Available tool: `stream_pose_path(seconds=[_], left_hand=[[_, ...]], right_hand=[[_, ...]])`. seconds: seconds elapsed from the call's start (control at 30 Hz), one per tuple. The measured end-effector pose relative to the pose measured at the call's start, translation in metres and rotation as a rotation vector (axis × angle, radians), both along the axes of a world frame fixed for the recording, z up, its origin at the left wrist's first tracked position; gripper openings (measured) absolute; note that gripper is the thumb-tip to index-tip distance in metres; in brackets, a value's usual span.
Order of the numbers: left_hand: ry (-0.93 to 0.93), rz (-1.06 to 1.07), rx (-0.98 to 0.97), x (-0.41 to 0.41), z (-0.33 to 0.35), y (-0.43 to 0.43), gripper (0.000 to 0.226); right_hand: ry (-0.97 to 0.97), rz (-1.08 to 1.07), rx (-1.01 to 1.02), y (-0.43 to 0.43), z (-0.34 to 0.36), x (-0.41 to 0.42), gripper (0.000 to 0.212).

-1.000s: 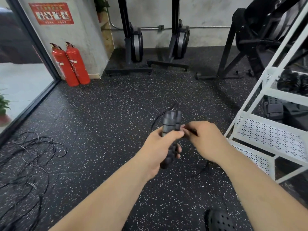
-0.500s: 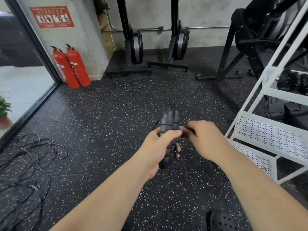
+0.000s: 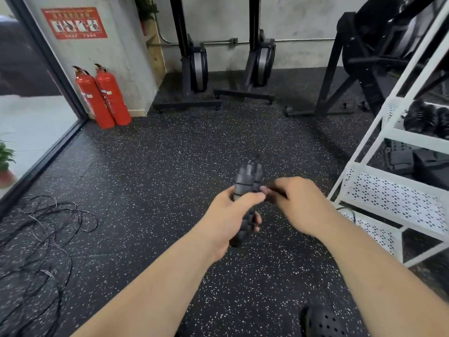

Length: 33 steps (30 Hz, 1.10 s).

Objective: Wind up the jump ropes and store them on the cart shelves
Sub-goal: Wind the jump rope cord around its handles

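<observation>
Centre of frame: grips the paired black jump rope handles (image 3: 247,183) in the left hand (image 3: 230,215), fingers curled round them, handles upright and tipped a little away. Pinches a thin dark piece of cord just beside the handles with the right hand (image 3: 298,203), fingertips closed on it. Cannot tell how much cord is wound, as the hands hide most of it. Reads as the last turns or the tuck-in of the cord end (judgement only).

Progress: one rope in hand, close to wound, not yet shelved. Leaves a large tangle of loose ropes (image 3: 41,239) on the floor at lower left, well apart from the hands; count not readable. Judged early to middle of the task.

Right edge: white cart (image 3: 388,198) with perforated shelves, near the right hand. Carries dark rounded bundles (image 3: 425,117) on an upper shelf, possibly wound ropes but too dark to tell, and dark flat pads (image 3: 410,159) on the shelf beneath.

Surroundings: two red fire extinguishers (image 3: 104,98) at upper left, two upright rowing machines (image 3: 196,59) at top centre, potted plant (image 3: 4,156) at left edge, dark shoe (image 3: 323,322) at bottom right.

No obstacle seen between hands and cart. Note thin dark line (image 3: 349,212) curving by the cart's lowest shelf: probably trailing cord, could snag on the frame.
</observation>
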<state>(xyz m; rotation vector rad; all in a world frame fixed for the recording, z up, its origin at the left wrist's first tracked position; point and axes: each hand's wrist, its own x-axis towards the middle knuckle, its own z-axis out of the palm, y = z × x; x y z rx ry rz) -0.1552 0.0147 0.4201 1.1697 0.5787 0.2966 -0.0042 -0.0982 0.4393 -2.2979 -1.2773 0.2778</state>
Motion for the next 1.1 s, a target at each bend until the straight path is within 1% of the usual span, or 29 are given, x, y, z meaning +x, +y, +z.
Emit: stream_pose_path(seconds=[0.1,0.23,0.33,0.4,0.47,0.53,0.57,0.63,0.7,0.8,0.87,0.93,1.03,1.1], left_hand=[[-0.007,0.003,-0.010,0.001,0.002,-0.001,0.024],[-0.040,0.180,-0.017,-0.007,0.008,0.034,0.026],[-0.064,0.237,-0.036,-0.010,0.007,0.041,0.032],[-0.056,0.195,-0.049,-0.007,0.007,0.029,0.034],[-0.035,0.085,-0.062,-0.003,0.006,0.009,0.031],[0.000,-0.014,-0.061,0.001,0.002,-0.007,0.028],[0.012,-0.032,-0.061,0.002,0.000,-0.010,0.028],[-0.005,-0.010,-0.061,0.001,0.001,-0.003,0.024],[-0.048,0.081,-0.080,-0.002,0.006,0.015,0.023],[-0.068,0.188,-0.127,-0.007,0.008,0.031,0.033],[-0.046,0.151,-0.118,-0.006,0.007,0.023,0.036],[-0.026,0.064,-0.110,-0.002,0.003,0.010,0.039],[-0.003,-0.033,-0.139,0.001,0.001,-0.001,0.053],[0.008,-0.027,-0.150,0.000,0.004,0.000,0.049]], right_hand=[[0.026,0.017,-0.025,-0.001,0.000,0.002,0.030],[0.068,0.004,-0.106,-0.014,0.011,0.020,0.026],[0.010,-0.006,-0.108,-0.019,0.011,0.022,0.028],[-0.007,-0.014,-0.052,-0.014,0.008,0.015,0.030],[-0.005,0.011,-0.020,-0.007,0.004,0.005,0.029],[-0.028,0.043,-0.049,-0.002,0.000,-0.003,0.027],[-0.035,0.053,-0.056,-0.001,0.000,-0.004,0.029],[-0.020,0.061,-0.067,-0.004,-0.001,0.001,0.031],[-0.005,0.052,-0.112,-0.011,0.002,0.010,0.022],[-0.004,0.041,-0.106,-0.017,0.004,0.015,0.015],[-0.003,0.021,-0.051,-0.013,0.003,0.009,0.017],[-0.032,0.011,-0.017,-0.008,0.000,0.001,0.021],[-0.045,0.004,-0.051,-0.004,-0.003,-0.002,0.022],[-0.030,-0.013,-0.057,-0.005,-0.001,-0.001,0.025]])
